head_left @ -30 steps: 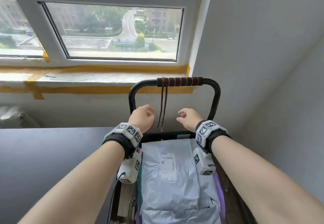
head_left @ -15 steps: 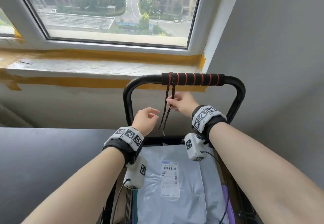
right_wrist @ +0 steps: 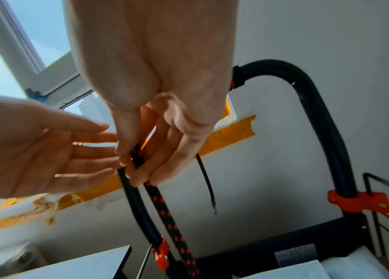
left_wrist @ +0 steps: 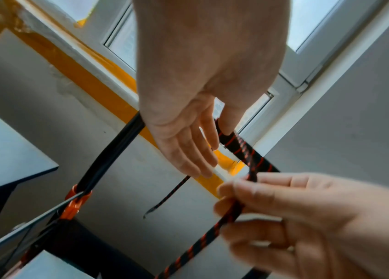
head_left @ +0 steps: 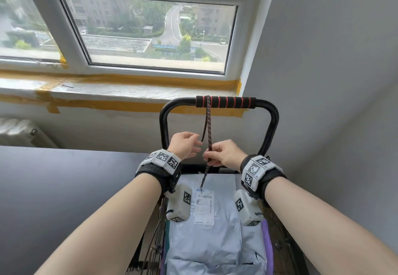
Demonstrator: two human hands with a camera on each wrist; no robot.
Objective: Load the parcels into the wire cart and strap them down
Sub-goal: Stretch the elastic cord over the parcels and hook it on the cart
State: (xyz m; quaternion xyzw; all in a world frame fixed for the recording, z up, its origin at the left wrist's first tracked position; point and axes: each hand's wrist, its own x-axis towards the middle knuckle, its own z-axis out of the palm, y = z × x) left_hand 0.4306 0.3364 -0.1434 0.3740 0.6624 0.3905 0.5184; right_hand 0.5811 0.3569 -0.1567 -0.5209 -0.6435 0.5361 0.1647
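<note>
Nearest me, the grey parcels (head_left: 206,238) lay stacked inside the wire cart (head_left: 277,233), below its black handle (head_left: 226,102), which I take as my landmark. Just under that handle my right hand (head_left: 224,154) pinched one strand of the black-and-red strap (head_left: 208,128), which was looped over the foam grip and hung down on both sides. My left hand (head_left: 185,145) hovered beside it, fingers relaxed and holding nothing, close to the other strand. Left of the handle spread a dark tabletop (head_left: 64,188). Behind the handle ran a sill edged with yellow tape (head_left: 120,104), then the window (head_left: 150,31); a grey wall (head_left: 333,81) rose to its right.
</note>
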